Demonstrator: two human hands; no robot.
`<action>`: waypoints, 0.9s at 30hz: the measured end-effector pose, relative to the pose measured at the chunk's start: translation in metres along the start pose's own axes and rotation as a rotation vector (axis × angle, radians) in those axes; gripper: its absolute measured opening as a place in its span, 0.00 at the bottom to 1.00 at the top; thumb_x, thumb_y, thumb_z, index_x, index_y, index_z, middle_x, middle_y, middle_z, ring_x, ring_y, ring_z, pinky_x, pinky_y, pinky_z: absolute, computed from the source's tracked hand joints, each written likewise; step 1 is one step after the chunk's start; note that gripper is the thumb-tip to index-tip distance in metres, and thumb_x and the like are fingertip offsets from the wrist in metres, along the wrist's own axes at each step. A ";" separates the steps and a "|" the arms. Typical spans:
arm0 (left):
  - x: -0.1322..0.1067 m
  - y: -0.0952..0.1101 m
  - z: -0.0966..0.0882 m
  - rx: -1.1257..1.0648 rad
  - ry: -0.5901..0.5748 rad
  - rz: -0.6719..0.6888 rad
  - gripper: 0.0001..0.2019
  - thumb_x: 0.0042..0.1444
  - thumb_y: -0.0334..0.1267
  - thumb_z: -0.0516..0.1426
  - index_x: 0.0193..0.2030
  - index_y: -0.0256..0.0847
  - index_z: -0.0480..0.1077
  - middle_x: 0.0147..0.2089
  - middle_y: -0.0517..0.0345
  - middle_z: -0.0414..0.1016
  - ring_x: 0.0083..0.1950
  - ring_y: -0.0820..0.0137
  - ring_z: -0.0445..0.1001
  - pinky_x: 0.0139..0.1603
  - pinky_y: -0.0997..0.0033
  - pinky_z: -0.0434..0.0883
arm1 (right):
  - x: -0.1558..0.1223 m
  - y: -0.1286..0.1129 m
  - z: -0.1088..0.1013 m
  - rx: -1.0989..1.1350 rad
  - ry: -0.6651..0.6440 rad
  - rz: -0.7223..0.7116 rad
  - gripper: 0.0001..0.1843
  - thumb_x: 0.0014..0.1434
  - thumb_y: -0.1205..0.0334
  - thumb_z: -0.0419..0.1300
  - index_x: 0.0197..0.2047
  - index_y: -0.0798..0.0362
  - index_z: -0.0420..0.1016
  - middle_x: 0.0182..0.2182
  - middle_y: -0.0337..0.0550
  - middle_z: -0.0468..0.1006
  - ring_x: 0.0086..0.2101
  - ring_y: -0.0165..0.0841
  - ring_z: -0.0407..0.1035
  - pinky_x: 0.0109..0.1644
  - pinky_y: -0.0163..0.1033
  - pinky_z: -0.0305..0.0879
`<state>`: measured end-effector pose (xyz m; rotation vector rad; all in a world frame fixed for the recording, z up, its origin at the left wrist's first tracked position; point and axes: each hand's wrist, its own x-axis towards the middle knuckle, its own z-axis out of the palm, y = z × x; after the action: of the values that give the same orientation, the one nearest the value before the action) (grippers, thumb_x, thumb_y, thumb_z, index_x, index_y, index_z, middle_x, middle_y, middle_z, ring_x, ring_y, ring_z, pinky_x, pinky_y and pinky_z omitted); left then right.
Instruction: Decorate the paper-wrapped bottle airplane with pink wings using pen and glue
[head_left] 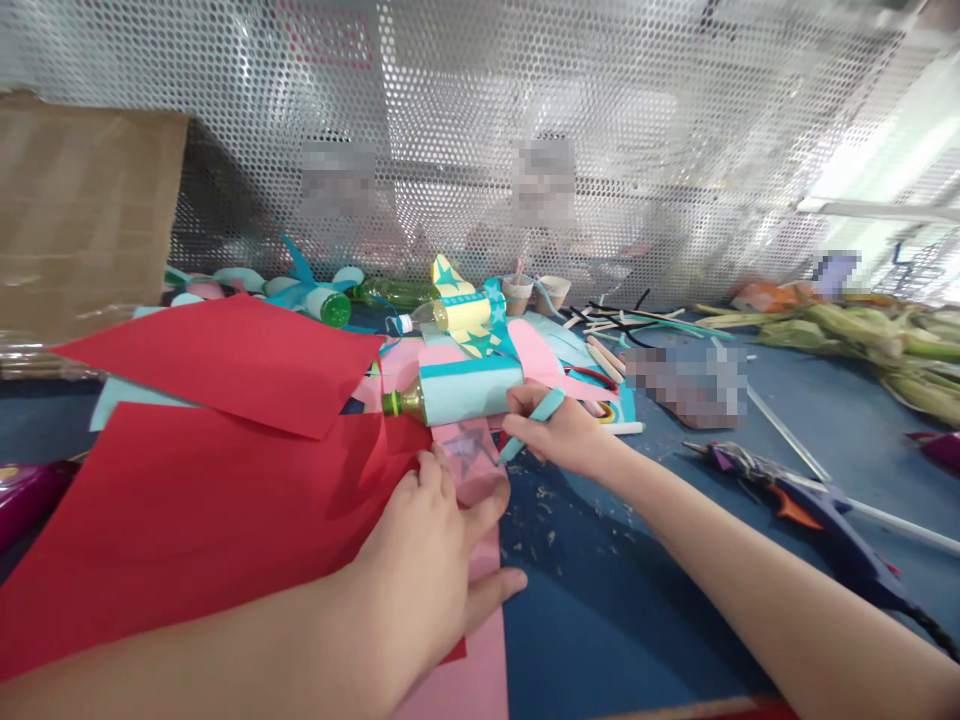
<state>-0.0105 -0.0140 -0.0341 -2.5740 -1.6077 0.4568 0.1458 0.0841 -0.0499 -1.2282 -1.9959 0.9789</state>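
Observation:
My right hand (551,425) grips a light teal marker (534,425), its lower end at the edge of a strip of pink paper (480,655). On that strip lies a star shape (466,447), greyish and thin; whether it is drawn or a separate piece I cannot tell. My left hand (442,540) rests on the pink paper with its fingers spread, just below the star. Beyond the star lies a bottle wrapped in pale blue paper (469,390), its green-capped neck pointing left. Large red sheets (225,500) extend under and beside my left forearm.
A glue gun (810,510) lies at the right on the blue table. Behind are a yellow-and-blue decorated bottle (457,315), paper cups (517,295), thin sticks (622,318) and corn husks (855,335). Cardboard (90,220) stands at the left, before a perforated metal wall (450,120).

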 end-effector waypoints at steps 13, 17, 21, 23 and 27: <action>0.000 0.001 0.000 0.016 -0.001 -0.006 0.36 0.59 0.63 0.45 0.69 0.47 0.53 0.64 0.28 0.62 0.63 0.34 0.59 0.53 0.45 0.63 | 0.000 0.000 -0.001 -0.011 -0.019 0.003 0.12 0.50 0.63 0.53 0.20 0.50 0.54 0.11 0.27 0.58 0.15 0.25 0.54 0.23 0.32 0.52; 0.001 0.000 -0.001 0.035 -0.026 -0.002 0.36 0.59 0.63 0.45 0.69 0.48 0.51 0.64 0.29 0.62 0.64 0.35 0.59 0.53 0.45 0.62 | 0.000 -0.001 -0.002 -0.019 -0.023 0.018 0.11 0.51 0.62 0.53 0.20 0.49 0.55 0.11 0.27 0.58 0.16 0.25 0.55 0.23 0.32 0.53; 0.001 0.000 0.000 0.043 -0.041 -0.007 0.36 0.59 0.64 0.43 0.70 0.48 0.50 0.65 0.30 0.61 0.65 0.36 0.58 0.54 0.45 0.62 | -0.002 -0.002 -0.003 -0.008 -0.038 0.007 0.12 0.51 0.61 0.54 0.20 0.50 0.55 0.11 0.27 0.58 0.15 0.25 0.55 0.22 0.32 0.52; 0.001 0.000 0.000 0.047 -0.041 -0.005 0.36 0.59 0.63 0.43 0.70 0.48 0.50 0.65 0.30 0.61 0.65 0.35 0.58 0.54 0.45 0.62 | -0.002 -0.003 -0.003 -0.002 -0.044 0.015 0.12 0.51 0.62 0.54 0.20 0.50 0.55 0.11 0.27 0.58 0.15 0.25 0.55 0.22 0.32 0.53; 0.001 0.001 0.000 0.048 -0.039 -0.008 0.36 0.60 0.63 0.43 0.70 0.48 0.49 0.65 0.28 0.60 0.65 0.34 0.57 0.54 0.46 0.62 | -0.003 -0.004 -0.003 -0.009 -0.043 0.011 0.12 0.51 0.62 0.53 0.19 0.50 0.55 0.11 0.27 0.59 0.15 0.25 0.56 0.22 0.32 0.52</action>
<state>-0.0094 -0.0135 -0.0349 -2.5382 -1.5975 0.5412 0.1472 0.0808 -0.0452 -1.2341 -2.0303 1.0113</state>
